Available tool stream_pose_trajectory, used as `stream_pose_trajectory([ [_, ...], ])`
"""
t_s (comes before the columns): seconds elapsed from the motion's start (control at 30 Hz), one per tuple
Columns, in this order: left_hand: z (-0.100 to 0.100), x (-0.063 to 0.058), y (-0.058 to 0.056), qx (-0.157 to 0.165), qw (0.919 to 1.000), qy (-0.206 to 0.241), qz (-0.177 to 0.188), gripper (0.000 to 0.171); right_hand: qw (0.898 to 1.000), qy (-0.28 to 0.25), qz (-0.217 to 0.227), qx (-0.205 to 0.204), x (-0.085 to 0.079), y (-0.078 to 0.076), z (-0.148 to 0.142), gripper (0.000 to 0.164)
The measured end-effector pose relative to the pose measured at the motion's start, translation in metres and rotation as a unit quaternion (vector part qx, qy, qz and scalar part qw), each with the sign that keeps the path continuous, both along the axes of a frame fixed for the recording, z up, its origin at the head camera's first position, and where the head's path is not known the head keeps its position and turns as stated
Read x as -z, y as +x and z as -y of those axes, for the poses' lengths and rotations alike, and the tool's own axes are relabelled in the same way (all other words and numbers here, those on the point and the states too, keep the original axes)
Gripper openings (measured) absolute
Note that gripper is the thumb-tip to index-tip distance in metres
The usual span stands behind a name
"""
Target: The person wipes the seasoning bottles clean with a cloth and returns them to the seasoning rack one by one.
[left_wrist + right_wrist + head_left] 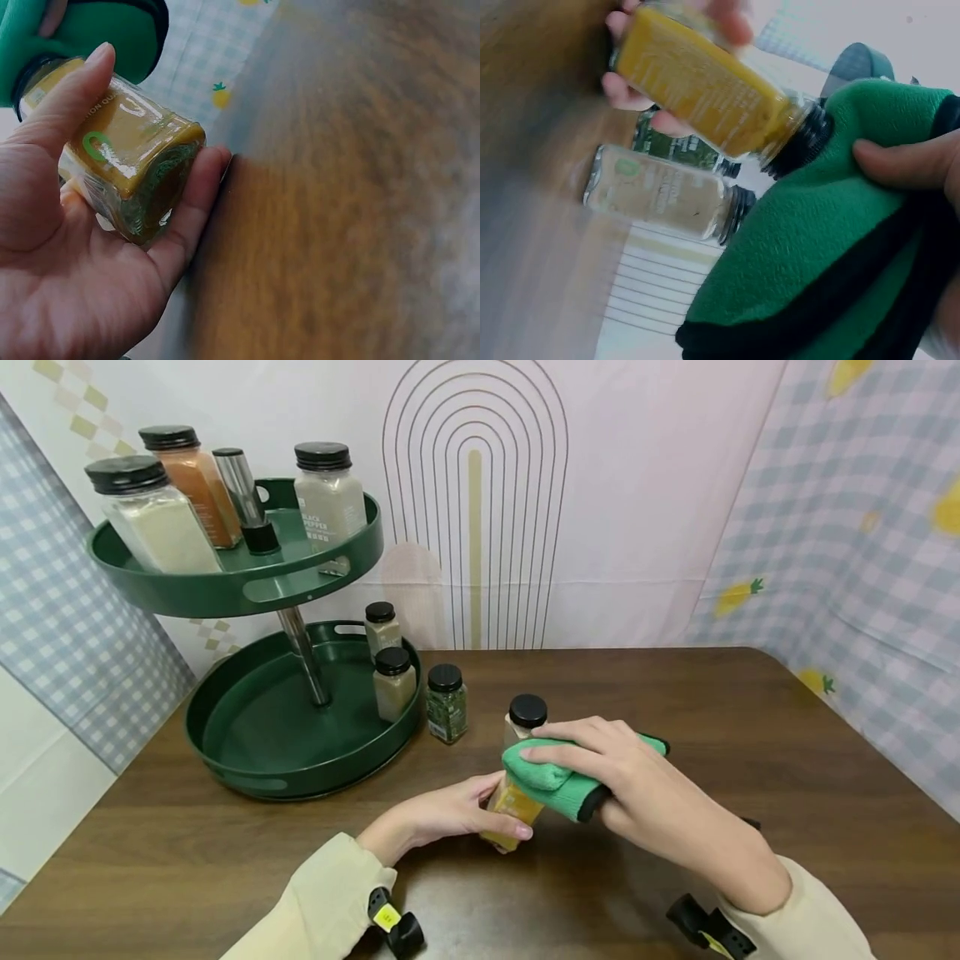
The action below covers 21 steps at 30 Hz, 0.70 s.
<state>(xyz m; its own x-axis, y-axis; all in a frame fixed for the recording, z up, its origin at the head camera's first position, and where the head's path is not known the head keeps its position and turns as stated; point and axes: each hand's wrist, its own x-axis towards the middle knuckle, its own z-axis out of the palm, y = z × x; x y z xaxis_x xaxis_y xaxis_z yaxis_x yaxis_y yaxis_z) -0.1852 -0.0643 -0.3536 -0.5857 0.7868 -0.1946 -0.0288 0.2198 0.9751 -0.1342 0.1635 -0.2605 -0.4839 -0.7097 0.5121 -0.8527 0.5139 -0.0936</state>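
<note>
My left hand [448,814] grips a clear jar of yellow powder [519,802] by its lower part, tilted above the table. In the left wrist view the thumb lies along one side of it and fingers curl around the base. My right hand [630,768] holds a green cloth [553,783] with black edging, bunched in the fingers. In the right wrist view the cloth touches the jar's black cap [801,140]. Just behind stands a jar of pale contents [660,191] with a black lid, partly covered by the cloth in the head view.
On the left stands a green two-tier tray [300,774]. Its upper tier [225,596] bears several large jars and a metal grinder [242,493]; the lower holds two small jars [393,687]. A jar of green herbs [447,706] stands beside it on the wooden table [750,735].
</note>
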Motion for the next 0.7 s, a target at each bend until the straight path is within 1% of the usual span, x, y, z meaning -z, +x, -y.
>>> stream_pose_trajectory([
  [0.07, 0.0, -0.001, 0.0, -0.003, 1.0, -0.003, -0.005, 0.045, 1.0, 0.001, -0.014, 0.012, 0.002, -0.001, 0.002, 0.088],
  [0.2, -0.002, -0.002, 0.0, -0.005, 0.9998, -0.014, -0.01, 0.046, 0.999, 0.0, -0.028, 0.043, 0.006, -0.004, 0.004, 0.081],
  [0.3, -0.002, -0.001, 0.0, -0.004, 0.9998, -0.015, -0.014, 0.047, 0.997, -0.001, -0.024, 0.073, 0.01, -0.006, 0.005, 0.075],
  [0.43, -0.003, -0.002, 0.001, -0.003, 0.9996, -0.014, -0.024, 0.047, 0.992, 0.014, -0.005, 0.129, 0.014, -0.011, 0.002, 0.074],
  [0.5, -0.003, -0.002, 0.001, -0.004, 0.9997, -0.012, -0.023, 0.045, 0.987, 0.037, 0.007, 0.155, 0.015, -0.014, -0.001, 0.074],
  [0.57, -0.003, -0.001, 0.002, -0.005, 0.9998, -0.006, -0.018, 0.044, 0.982, 0.079, 0.015, 0.17, 0.016, -0.016, -0.005, 0.07],
  [0.63, -0.003, -0.001, 0.003, -0.008, 0.9999, -0.002, -0.015, 0.044, 0.976, 0.123, 0.026, 0.177, 0.016, -0.016, -0.008, 0.065],
  [0.7, -0.002, -0.001, 0.003, -0.011, 0.9999, -0.002, -0.013, 0.044, 0.972, 0.149, 0.033, 0.181, 0.014, -0.016, -0.01, 0.061],
])
